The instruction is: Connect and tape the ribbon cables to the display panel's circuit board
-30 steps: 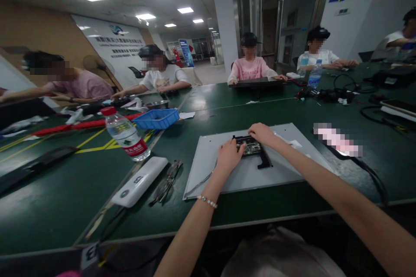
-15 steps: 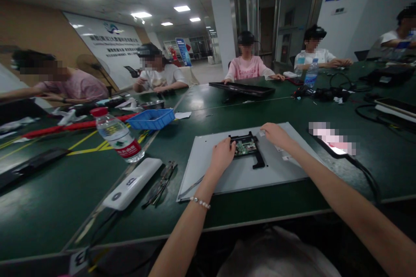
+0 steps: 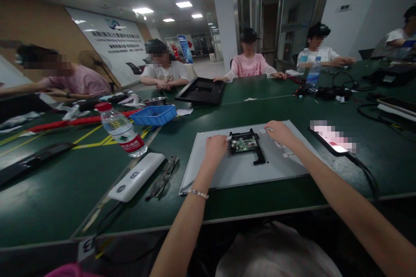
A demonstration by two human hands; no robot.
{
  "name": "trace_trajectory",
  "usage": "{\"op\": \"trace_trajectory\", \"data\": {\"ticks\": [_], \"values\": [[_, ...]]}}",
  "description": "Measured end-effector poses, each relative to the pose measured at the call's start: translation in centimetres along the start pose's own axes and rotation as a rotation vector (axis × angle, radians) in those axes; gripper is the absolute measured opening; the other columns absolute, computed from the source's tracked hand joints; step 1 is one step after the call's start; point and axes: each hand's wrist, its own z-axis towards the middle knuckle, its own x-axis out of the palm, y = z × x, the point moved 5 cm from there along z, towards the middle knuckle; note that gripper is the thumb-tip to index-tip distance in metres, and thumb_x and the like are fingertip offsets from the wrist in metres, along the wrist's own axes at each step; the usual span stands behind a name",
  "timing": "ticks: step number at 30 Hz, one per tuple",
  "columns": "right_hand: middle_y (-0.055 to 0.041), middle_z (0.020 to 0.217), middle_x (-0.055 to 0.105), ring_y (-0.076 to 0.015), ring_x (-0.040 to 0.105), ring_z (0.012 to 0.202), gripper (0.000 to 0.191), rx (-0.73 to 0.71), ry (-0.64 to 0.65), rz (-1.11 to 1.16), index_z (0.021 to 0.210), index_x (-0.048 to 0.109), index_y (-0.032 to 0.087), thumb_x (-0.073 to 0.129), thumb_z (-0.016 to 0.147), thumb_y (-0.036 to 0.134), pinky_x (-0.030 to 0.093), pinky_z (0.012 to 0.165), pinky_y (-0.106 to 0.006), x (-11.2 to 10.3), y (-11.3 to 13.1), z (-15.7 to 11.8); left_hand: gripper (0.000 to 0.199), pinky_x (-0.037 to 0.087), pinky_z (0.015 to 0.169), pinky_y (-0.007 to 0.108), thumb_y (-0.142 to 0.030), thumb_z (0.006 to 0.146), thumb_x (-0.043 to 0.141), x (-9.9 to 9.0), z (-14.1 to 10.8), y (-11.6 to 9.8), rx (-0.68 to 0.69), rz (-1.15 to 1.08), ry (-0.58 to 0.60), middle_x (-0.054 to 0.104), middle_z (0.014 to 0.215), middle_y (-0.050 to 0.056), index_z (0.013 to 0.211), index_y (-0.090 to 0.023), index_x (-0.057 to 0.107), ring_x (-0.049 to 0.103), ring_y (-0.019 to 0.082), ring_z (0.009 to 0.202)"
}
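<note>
A flat grey panel [image 3: 221, 178] lies on the green table in front of me. On it sits a black bracket [image 3: 259, 156] around a green circuit board [image 3: 244, 144]. My left hand [image 3: 216, 149] is at the left edge of the bracket, its fingers pinched on a small whitish piece whose kind I cannot make out. Over the panel's upper right part, my right hand [image 3: 280, 133] has its fingers curled together beside a small pale label [image 3: 262, 131]. Whatever those fingers hold, if anything, is hidden. More labels [image 3: 288, 155] are on the panel at the right.
Left of the panel are folded eyeglasses [image 3: 162, 178], a white power bank [image 3: 138, 177], a water bottle [image 3: 121, 132] and a blue tray [image 3: 154, 114]. A lit phone [image 3: 333, 138] with a cable lies right. Across the table, people sit around a black frame [image 3: 201, 91].
My left hand has drawn left, off the board's edge, and a whitish piece now shows at its fingertips. Across the table the black frame has moved left and been turned.
</note>
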Motion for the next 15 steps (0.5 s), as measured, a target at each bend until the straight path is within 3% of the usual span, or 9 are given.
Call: {"op": "trace_trajectory", "data": {"ticks": [4, 15], "values": [[-0.0115, 0.116, 0.066, -0.0209, 0.058, 0.112, 0.03, -0.03, 0.022, 0.009, 0.11, 0.068, 0.012, 0.048, 0.087, 0.014, 0.039, 0.098, -0.028, -0.1, 0.4, 0.0, 0.028, 0.04, 0.091, 0.03, -0.025, 0.092, 0.047, 0.3, 0.3, 0.2, 0.016, -0.028, 0.002, 0.071, 0.106, 0.01, 0.109, -0.021, 0.069, 0.063, 0.022, 0.104], [-0.0125, 0.113, 0.068, -0.0225, 0.06, 0.11, 0.028, -0.053, 0.042, -0.013, 0.108, 0.069, 0.012, 0.049, 0.09, 0.019, 0.039, 0.099, -0.032, 0.7, 1.1, -0.1, 0.034, 0.043, 0.081, 0.028, -0.032, 0.095, 0.04, 0.6, 0.5, -0.4, 0.045, -0.039, 0.02, 0.073, 0.093, 0.009, 0.095, -0.019, 0.071, 0.065, 0.021, 0.091]]}}
